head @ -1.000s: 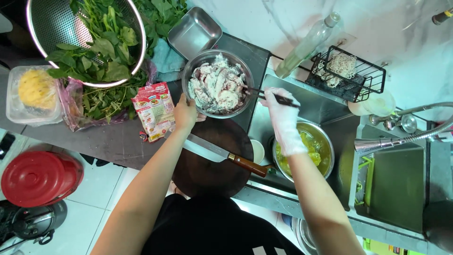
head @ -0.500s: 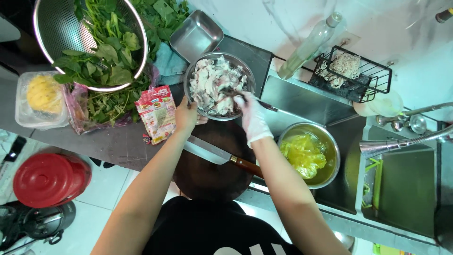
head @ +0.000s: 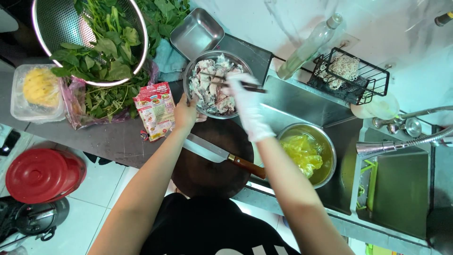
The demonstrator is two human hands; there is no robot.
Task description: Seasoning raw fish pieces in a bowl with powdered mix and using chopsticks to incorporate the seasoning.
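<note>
counter fills the left and centre of the frame, with a colander of greens at the upper left. cutting board lies at centre under a knife. bowl of meat sits above it; the left hand grips its rim, and the gloved right hand is closed on chopsticks over the meat.

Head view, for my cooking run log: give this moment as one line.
left hand: steadies round steel bowl of pale meat pieces | white-gloved right hand: holds dark chopsticks in bowl | wooden-handled knife: on dark round board
</note>
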